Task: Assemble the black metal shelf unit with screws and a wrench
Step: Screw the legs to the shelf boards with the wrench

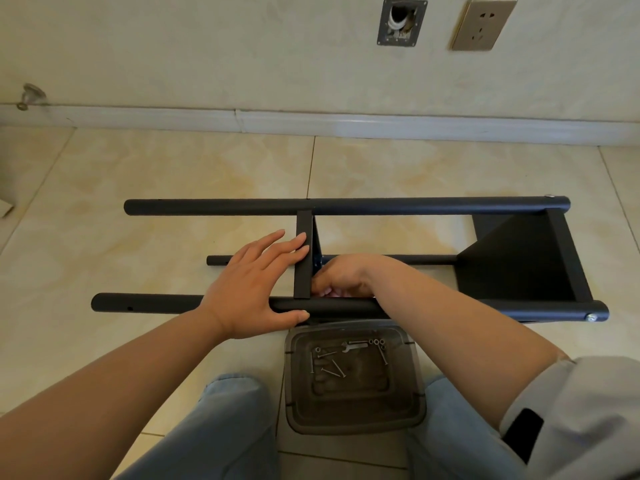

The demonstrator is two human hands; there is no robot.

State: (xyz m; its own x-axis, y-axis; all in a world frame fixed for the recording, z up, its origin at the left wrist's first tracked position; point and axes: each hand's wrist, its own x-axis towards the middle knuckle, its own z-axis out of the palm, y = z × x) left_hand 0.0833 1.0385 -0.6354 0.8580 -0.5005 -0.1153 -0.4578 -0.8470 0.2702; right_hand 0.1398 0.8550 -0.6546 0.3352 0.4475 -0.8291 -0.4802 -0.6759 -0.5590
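Tray (408,407) holds screws (334,367), wrench (353,347); left hand (258,289) spread on shelf (304,258); right hand (341,277) curled, grip unclear.

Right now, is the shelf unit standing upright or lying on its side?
On its side: the shelf unit's long poles run flat along the floor tiles.

Glossy beige marble-patterned floor tiles (173,168) with thin grout lines, extending beyond the fingers to a white baseboard (311,124). Above it, a cream textured wall (207,46) bearing a gold socket plate (483,23) and an open metal-framed wall box (401,22).
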